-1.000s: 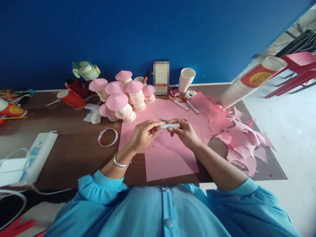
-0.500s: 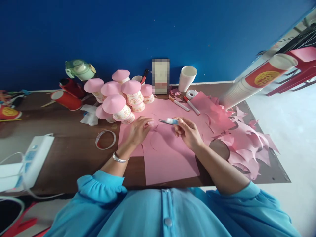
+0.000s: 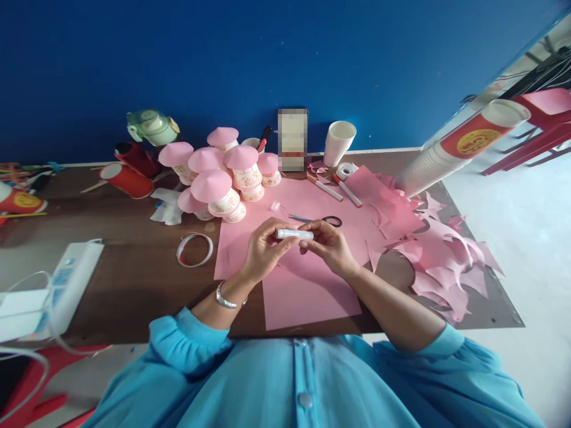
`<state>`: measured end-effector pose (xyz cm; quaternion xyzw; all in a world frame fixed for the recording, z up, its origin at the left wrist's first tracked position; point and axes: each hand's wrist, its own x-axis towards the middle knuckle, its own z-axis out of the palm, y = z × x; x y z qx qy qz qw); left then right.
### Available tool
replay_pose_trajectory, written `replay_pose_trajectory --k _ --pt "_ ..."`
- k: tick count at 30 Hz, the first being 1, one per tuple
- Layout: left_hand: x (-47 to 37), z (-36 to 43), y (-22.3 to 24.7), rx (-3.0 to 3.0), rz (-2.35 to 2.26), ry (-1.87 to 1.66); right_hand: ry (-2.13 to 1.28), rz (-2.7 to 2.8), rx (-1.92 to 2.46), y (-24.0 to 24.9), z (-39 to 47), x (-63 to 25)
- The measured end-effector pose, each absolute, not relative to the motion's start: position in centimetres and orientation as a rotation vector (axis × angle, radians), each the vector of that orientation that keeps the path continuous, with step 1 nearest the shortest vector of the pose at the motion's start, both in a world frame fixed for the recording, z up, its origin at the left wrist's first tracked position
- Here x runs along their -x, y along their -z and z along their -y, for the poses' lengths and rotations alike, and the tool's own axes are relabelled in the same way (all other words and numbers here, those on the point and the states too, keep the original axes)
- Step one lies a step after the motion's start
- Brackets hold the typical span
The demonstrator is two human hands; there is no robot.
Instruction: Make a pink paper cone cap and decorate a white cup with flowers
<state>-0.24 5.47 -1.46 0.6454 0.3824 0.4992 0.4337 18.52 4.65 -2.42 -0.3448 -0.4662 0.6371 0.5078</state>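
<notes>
Table [image 3: 125, 273], dark brown, meets a blue wall [image 3: 223, 65]. My left hand [image 3: 264, 249] and right hand [image 3: 331, 246] grasp a whitish, semi-clear tube [image 3: 294, 234].

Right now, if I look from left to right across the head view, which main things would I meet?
Power strip, white ring, tube, white cup, cup stack.

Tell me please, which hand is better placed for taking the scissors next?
Probably the right hand: the scissors' handle lies just beyond it, while the left hand is nearer the blade tips. Both hold the white tube.
</notes>
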Motion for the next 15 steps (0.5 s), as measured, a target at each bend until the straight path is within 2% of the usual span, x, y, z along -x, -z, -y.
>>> replay_pose_trajectory --k 5,12,15 --pt "0.32 -5.52 1.46 -1.643 -0.989 -1.332 -1.434 1.180 0.879 2.03 -4.53 -18.78" --pt "0.76 -5.72 1.28 -1.867 -0.945 -1.377 -1.625 1.245 0.898 2.16 -4.34 -19.06" --pt "0.82 -5.81 1.13 -1.941 -0.947 -1.395 -1.563 1.276 0.920 1.99 -4.47 -18.98"
